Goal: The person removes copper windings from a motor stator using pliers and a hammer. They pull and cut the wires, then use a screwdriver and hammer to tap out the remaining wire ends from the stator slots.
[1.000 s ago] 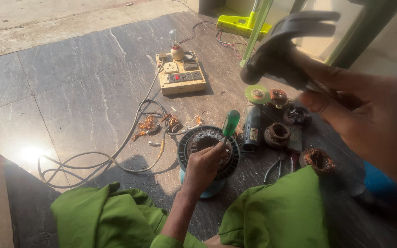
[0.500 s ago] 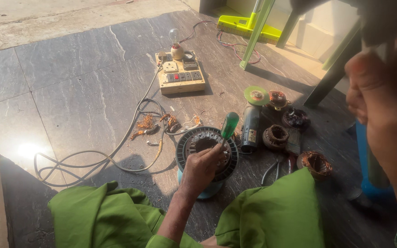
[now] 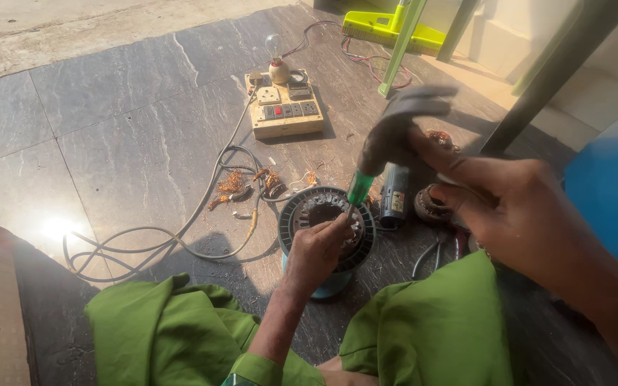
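The left hand (image 3: 316, 250) has its grip clamped on a green-handled screwdriver (image 3: 358, 187), tip set into the round motor stator (image 3: 327, 225) on the floor. The right hand (image 3: 523, 207) grips a hammer (image 3: 395, 129), its head touching the screwdriver's handle top.

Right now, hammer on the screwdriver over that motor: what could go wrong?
1. The left hand grips the screwdriver just below the hammer; a glancing blow could hit its fingers.
2. The tip sits among the motor windings; a slip could gouge them.
3. The motor stands loose on the floor and could tip.
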The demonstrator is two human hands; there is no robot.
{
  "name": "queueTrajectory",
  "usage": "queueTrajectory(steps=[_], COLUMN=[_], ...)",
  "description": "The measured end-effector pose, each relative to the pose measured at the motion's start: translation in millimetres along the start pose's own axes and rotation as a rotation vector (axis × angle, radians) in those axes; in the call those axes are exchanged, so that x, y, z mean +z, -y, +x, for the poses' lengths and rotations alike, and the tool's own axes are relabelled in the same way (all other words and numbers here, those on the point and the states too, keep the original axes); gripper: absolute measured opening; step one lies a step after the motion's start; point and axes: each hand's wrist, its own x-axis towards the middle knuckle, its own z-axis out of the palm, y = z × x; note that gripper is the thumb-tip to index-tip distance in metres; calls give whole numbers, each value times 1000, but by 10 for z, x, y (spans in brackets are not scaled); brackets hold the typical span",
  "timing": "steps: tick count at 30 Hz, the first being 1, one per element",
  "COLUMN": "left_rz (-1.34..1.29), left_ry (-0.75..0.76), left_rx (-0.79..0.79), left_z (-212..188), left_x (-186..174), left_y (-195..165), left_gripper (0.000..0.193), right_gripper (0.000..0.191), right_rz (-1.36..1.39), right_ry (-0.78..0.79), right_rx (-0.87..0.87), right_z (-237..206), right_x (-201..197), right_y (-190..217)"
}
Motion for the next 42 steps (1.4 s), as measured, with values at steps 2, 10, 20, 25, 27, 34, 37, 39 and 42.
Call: queueTrajectory(steps=[2, 10, 20, 25, 27, 34, 37, 39, 42], left_rz=[-16, -54, -333, -353, -326, -416, -422, -556, -500], left_ry=[-1, -19, -166, -174, -185, -221, -271, -287, -333], left_rx=[20, -20, -280, -344, -210, -189, -117, -145, -53], left_z=[-23, 94, 404, 450, 463, 493, 545, 617, 663], left_x=[0, -123, 89, 63, -21, 14, 116, 149, 170], left_y=[-4, -100, -489, -574, -577, -572, -520, -470, -461], left_gripper=[38, 32, 31, 29, 24, 36, 44, 47, 52], right_gripper=[53, 56, 60, 55, 54, 55, 56, 55, 53], right_rz=[-33, 85, 718, 591, 436, 73, 47, 24, -59], right_ry=[86, -28, -189, 32, 117, 264, 235, 257, 298], right_rx=[21, 50, 561, 744, 713, 559, 552, 565, 551], right_z=[-35, 90, -755, -930, -953, -860, -774, -728, -652], right_x=[-13, -105, 658, 1515, 1640, 1509, 1487, 1473, 1446], right_y=[-203, -522, -450, -1093, -1155, -857, -789, -766, -732])
